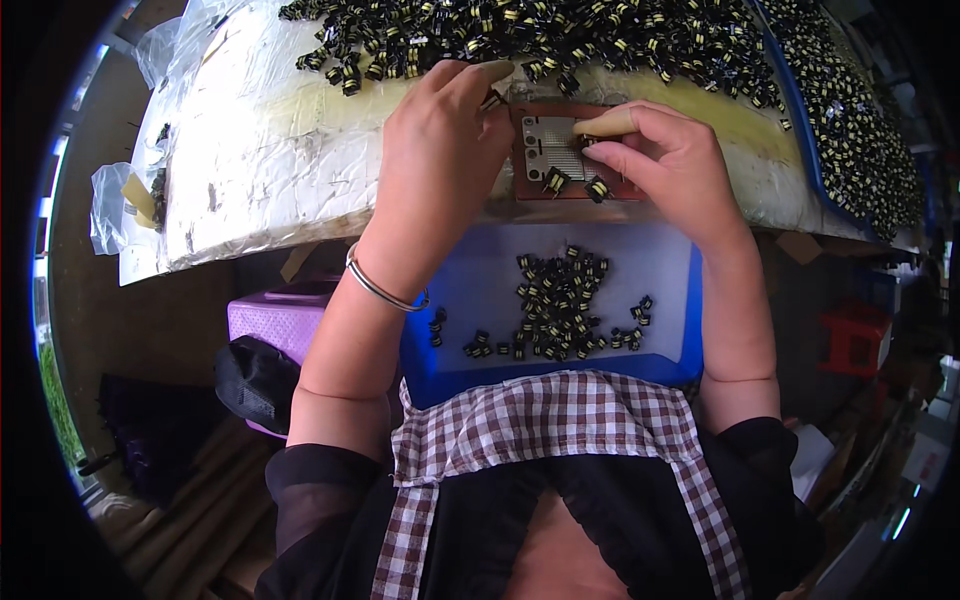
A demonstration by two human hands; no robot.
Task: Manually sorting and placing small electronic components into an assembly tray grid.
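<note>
My left hand (447,135), wearing a light finger cover, is closed in a pinch on a small black component (492,100) beside the fixture's upper left corner. My right hand (672,152), also with a finger cover, pinches a small black-and-yellow coil component (587,142) over the fixture's metal plate (560,132); fingers partly hide it. The plate has rows of fine slots and a column of round holes, and sits on a reddish-brown base (524,188). Two loose coil components, one left (556,181) and one right (597,188), lie along its near edge.
A large heap of similar components (560,35) covers the table's far side. More fill a blue-rimmed tray (815,170) at right. Below the table edge, a blue bin (420,345) holds several components. A purple container (270,318) and black cap (255,380) are at left.
</note>
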